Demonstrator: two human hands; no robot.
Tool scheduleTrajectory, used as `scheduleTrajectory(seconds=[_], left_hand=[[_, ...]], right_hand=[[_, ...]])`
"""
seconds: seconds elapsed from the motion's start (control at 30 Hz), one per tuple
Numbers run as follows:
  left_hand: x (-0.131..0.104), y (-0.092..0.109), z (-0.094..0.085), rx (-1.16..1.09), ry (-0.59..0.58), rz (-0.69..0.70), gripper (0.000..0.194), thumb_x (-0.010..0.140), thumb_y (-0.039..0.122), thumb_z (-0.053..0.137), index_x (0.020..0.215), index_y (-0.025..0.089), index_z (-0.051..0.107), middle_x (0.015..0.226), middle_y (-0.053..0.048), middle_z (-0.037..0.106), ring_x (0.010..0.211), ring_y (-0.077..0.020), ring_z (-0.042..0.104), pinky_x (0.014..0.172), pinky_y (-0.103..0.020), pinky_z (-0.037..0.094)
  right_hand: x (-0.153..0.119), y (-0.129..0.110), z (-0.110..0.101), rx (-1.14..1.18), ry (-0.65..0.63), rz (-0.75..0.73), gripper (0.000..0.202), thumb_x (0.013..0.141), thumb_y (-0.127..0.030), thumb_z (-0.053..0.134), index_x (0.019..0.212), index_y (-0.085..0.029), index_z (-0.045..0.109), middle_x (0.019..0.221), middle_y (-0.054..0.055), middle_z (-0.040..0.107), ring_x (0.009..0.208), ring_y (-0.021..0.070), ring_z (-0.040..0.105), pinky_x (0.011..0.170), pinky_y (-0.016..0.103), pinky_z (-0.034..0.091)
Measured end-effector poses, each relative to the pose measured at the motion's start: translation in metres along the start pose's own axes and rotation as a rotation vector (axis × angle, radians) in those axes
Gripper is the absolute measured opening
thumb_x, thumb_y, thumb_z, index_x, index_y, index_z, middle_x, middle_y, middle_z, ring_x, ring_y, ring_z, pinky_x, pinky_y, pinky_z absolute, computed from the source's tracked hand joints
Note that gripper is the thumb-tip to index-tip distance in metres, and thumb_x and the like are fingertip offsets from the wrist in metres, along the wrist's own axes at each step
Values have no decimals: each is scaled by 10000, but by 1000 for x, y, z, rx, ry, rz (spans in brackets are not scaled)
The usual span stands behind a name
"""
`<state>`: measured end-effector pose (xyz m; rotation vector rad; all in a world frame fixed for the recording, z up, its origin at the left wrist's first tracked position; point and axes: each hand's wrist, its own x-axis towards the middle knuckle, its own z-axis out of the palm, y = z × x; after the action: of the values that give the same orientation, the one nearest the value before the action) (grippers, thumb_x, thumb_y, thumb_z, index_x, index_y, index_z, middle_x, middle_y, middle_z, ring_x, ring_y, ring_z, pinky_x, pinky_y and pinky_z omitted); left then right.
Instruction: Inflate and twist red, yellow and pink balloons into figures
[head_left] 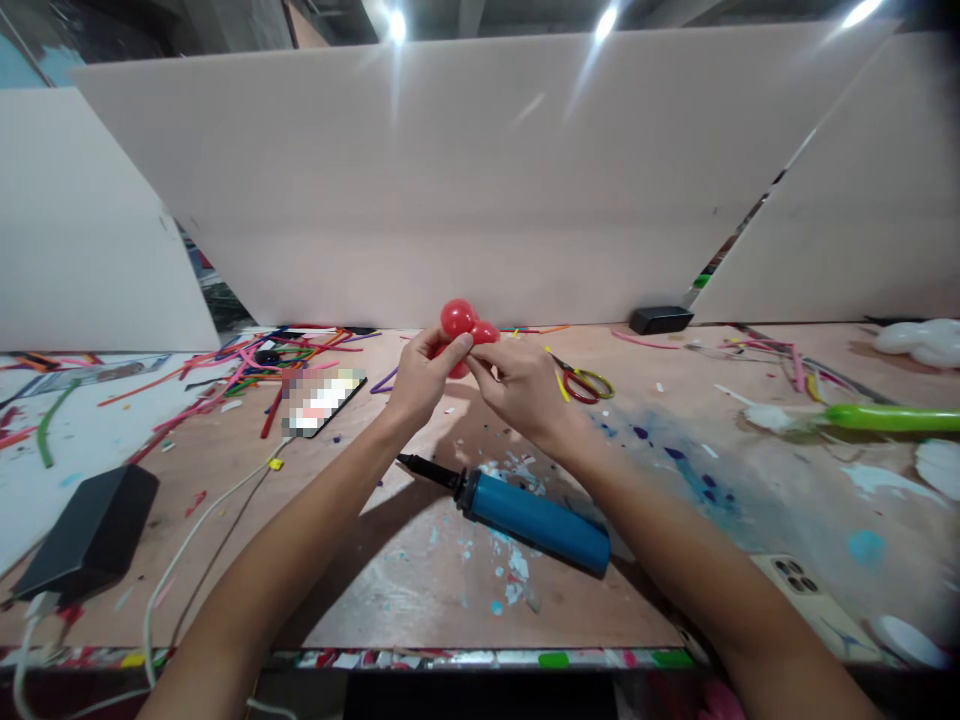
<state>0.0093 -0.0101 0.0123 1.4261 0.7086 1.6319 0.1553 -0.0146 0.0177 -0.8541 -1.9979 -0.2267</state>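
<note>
Red balloon bubbles (458,317) are held up over the middle of the table, twisted together into a small cluster. My left hand (424,372) grips the cluster from the left, its thumb pressed against the red balloon. From the right, my right hand (517,375) pinches the same balloon with thumb and forefinger, close to the left thumb. The fingers hide the cluster's lower part. Beneath my hands lies a blue balloon pump (536,520) with a black nozzle, its tip toward the left. Scissors (587,384) with red and yellow handles rest behind my right hand.
Loose uninflated balloons (247,360) and a phone (326,402) on a cable lie left. A dark box (94,530) sits front left. At right are a green balloon (892,418), white balloons (926,340) and another phone (821,605). White panels (480,180) stand behind.
</note>
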Motion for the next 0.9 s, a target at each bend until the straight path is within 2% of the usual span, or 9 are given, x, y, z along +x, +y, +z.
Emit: scheduleTrajectory(seconds=[0.1,0.2,0.27,0.33,0.43,0.57,0.7,0.8,0.9], left_hand=[[0,-1,-1,57,-1,9,231,788,393,713,742,166,711,748,-19,635,732,-131,551,739,-254,431],[2,3,-2,-68,-32,-44,198,770,330,707,684,151,705,723,-21,626,718,-123,549,703,-232,442],[4,6,-4,-212,-45,-131,121,717,262,717,720,140,721,736,-23,635,695,-109,552,652,-207,449],[5,9,-7,-303,-72,-253,131,659,213,727,761,131,730,696,-13,625,601,-82,521,539,-178,414],[7,11,-14,-320,-120,-369,179,621,202,756,782,128,735,661,-6,624,527,-64,495,457,-161,377],[8,7,-23,-210,-170,-334,252,622,282,831,826,152,759,784,-36,692,593,-96,584,538,-204,471],[10,5,-29,-51,-229,-246,248,653,341,828,801,150,776,828,-60,704,636,-114,601,591,-233,471],[11,5,-29,41,-214,-172,214,685,341,800,770,146,778,809,-64,703,657,-123,592,626,-243,457],[10,5,-23,81,-119,-113,178,708,326,767,764,157,771,755,-51,696,669,-139,585,661,-262,450]], right_hand=[[5,-4,-1,306,-14,207,228,887,-249,564,709,-178,687,615,5,642,542,128,526,579,284,383],[6,-3,-2,409,-17,271,213,887,-269,562,758,-178,706,669,14,683,584,145,581,585,279,420],[3,-1,-2,299,7,209,216,912,-265,530,845,-183,718,746,32,713,625,157,600,622,291,425],[-1,0,-1,110,4,97,232,930,-228,487,918,-178,713,801,58,721,660,173,602,654,306,405],[-5,0,-1,-119,-62,-43,217,911,-191,479,957,-153,688,787,84,704,678,199,587,654,321,359],[-5,0,-3,-227,-72,-119,207,901,-183,464,925,-164,668,717,71,671,644,195,545,646,325,315],[-6,1,-2,-182,-101,-162,219,891,-164,449,807,-182,650,664,45,637,610,176,505,627,316,298],[-5,4,-1,-112,-123,-151,206,876,-147,459,791,-181,642,674,45,630,620,177,499,619,311,306],[0,5,-6,33,-137,-75,208,856,-112,454,791,-179,640,723,45,641,665,172,521,647,304,349]])
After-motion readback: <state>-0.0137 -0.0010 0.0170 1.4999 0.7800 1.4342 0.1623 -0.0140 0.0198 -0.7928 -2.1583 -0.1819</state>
